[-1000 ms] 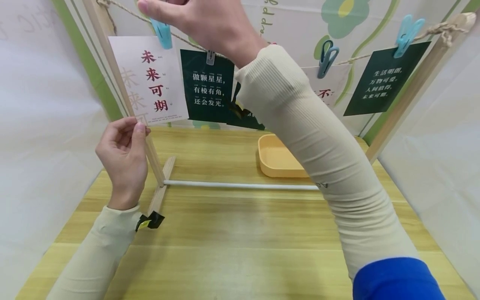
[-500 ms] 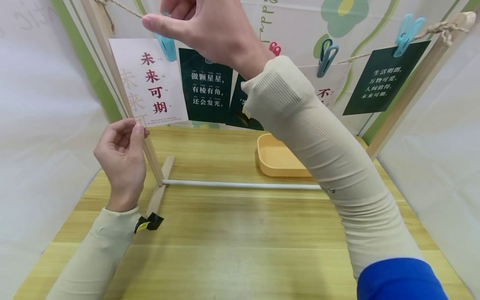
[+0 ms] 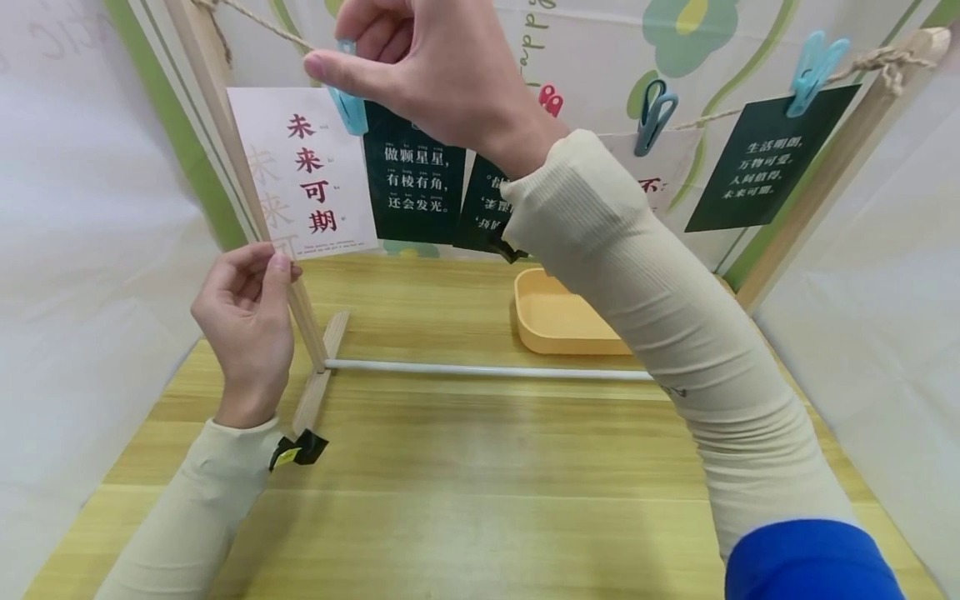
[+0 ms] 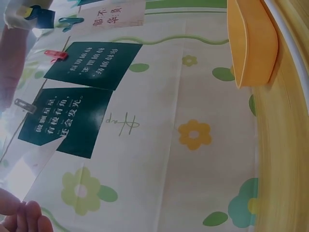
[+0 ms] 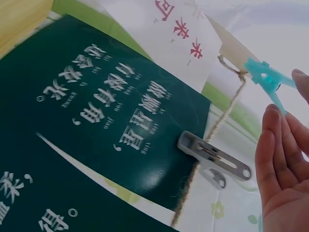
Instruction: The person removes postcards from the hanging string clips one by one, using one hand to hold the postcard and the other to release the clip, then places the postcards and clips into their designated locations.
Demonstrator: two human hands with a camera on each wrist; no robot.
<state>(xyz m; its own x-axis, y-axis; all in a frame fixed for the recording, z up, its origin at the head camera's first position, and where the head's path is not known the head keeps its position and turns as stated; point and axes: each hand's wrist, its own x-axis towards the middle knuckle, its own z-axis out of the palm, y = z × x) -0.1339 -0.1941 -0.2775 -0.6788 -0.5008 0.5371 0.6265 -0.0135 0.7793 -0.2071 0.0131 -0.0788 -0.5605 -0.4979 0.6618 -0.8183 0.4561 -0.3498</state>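
My left hand (image 3: 251, 329) pinches the lower left corner of a white card (image 3: 262, 125) with red characters, held below the twine (image 3: 270, 29). Above the card's upper right corner, my right hand (image 3: 457, 71) pinches a light blue clothespin (image 3: 350, 112) between thumb and fingers. Seen from the right wrist, this clothespin (image 5: 265, 77) is near the twine (image 5: 227, 111) and apart from the white card (image 5: 178, 43). A dark green card (image 5: 140, 96) hangs beside it from a grey clothespin (image 5: 212, 154).
Another green card (image 4: 91, 63) hangs by a red clothespin (image 4: 56, 54). Farther right hang a blue-grey clothespin (image 3: 656, 118) and a green card (image 3: 772, 167) under a light blue clothespin (image 3: 813, 75). A yellow tray (image 3: 570, 344) stands behind the white rod (image 3: 480, 370) between wooden posts.
My right hand has moved rightward and slightly down with the light blue clothespin. The white card has dropped a little, still pinched by my left hand.
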